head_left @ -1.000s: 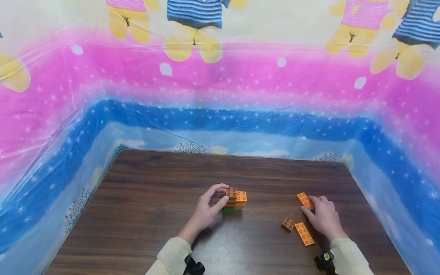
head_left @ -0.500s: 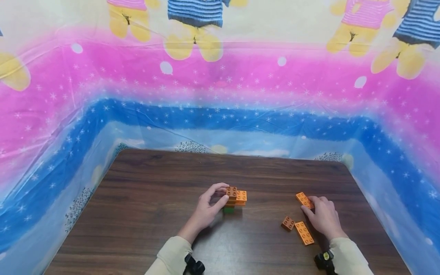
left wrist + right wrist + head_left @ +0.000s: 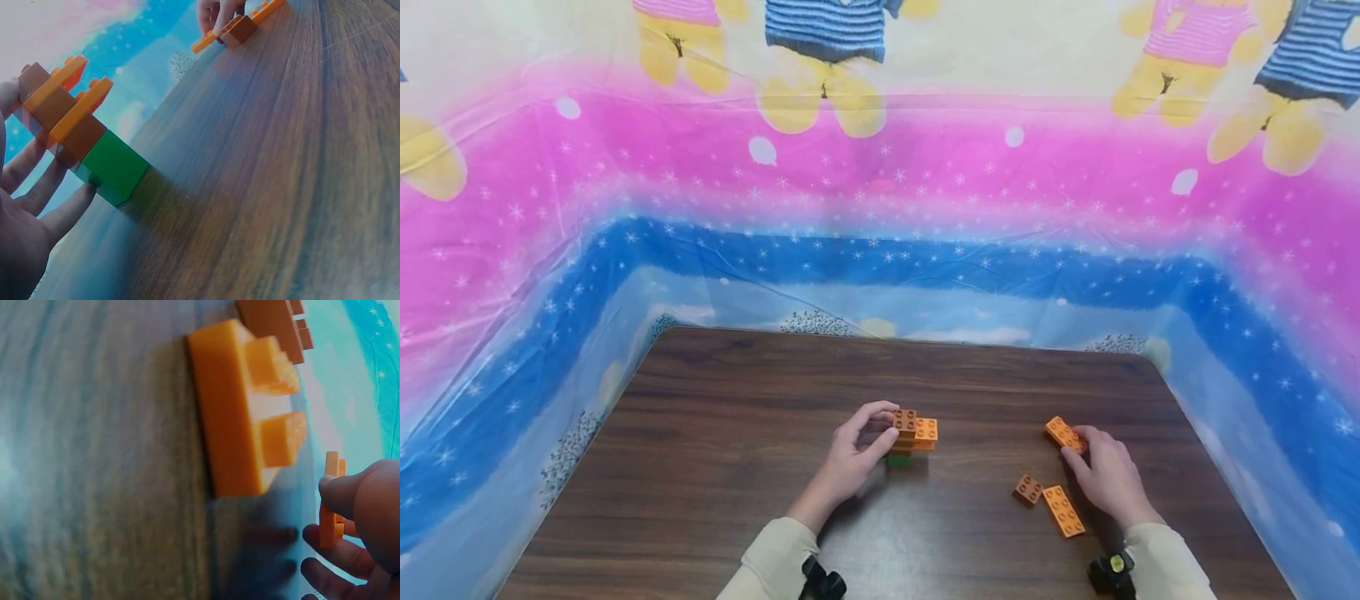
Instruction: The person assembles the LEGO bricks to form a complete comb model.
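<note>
My left hand (image 3: 846, 462) holds an upright stack of toy building bricks (image 3: 905, 421), thumb on the near side and fingers around the back. At its base, in the left wrist view, is a green brick (image 3: 117, 164) on the table. Above that, brown bricks alternate with thin orange ones that jut out to one side; a brown brick tops it. My right hand (image 3: 1108, 477) pinches one end of a long, thin orange brick (image 3: 1060, 431) between thumb and fingers. The right wrist view shows this orange brick (image 3: 328, 534) edge-on, close over the table.
Nearer me than the right hand, a small brown brick (image 3: 1028, 490) lies at the corner of another orange brick (image 3: 1063, 511). The brown wooden table (image 3: 760, 375) ends at a patterned cloth backdrop (image 3: 880, 258) behind and at both sides.
The orange brick in my right hand has tipped slightly, so more of its side shows, and that hand has shifted a little. My left hand and the stack keep their place.
</note>
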### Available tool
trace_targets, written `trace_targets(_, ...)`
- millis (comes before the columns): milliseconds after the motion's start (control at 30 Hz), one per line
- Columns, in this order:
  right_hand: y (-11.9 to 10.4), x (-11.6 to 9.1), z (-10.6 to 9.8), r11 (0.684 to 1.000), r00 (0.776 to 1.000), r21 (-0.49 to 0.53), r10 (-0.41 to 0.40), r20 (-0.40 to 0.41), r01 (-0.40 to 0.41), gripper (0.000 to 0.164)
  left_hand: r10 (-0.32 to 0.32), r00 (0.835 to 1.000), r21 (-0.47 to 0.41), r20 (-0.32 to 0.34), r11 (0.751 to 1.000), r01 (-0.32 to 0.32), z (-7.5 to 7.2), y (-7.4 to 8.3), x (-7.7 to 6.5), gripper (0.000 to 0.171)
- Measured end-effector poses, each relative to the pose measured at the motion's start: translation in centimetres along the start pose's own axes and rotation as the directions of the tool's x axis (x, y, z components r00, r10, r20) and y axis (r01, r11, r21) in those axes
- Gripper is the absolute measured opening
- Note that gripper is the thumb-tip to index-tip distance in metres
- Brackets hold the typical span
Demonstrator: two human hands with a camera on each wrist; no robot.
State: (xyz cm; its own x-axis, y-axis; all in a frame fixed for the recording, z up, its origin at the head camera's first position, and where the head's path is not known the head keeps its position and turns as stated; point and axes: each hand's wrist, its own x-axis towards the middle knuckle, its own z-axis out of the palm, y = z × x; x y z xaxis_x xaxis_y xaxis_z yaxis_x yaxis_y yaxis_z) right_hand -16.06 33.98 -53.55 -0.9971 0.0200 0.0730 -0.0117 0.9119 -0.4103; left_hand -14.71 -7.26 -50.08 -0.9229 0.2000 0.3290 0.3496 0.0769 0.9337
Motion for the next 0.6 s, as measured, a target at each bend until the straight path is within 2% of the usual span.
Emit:
trace_targets(233,-1.1,-0.2,-0.5,0.994,0.994,0.068,-0.085,-0.063,0.089,0.045,0.008,1.0,-0.003,0.01,1.0,-0.008,0.0,0.1,0.0,0.032)
trace_targets(600,-3.6,-0.3,-1.1,0.974,0.976,0.135,-0.165,-0.14,0.184,0.041,0.009,1.0,0.0,0.013,1.0,-0.009,0.0,0.1,0.0,0.033)
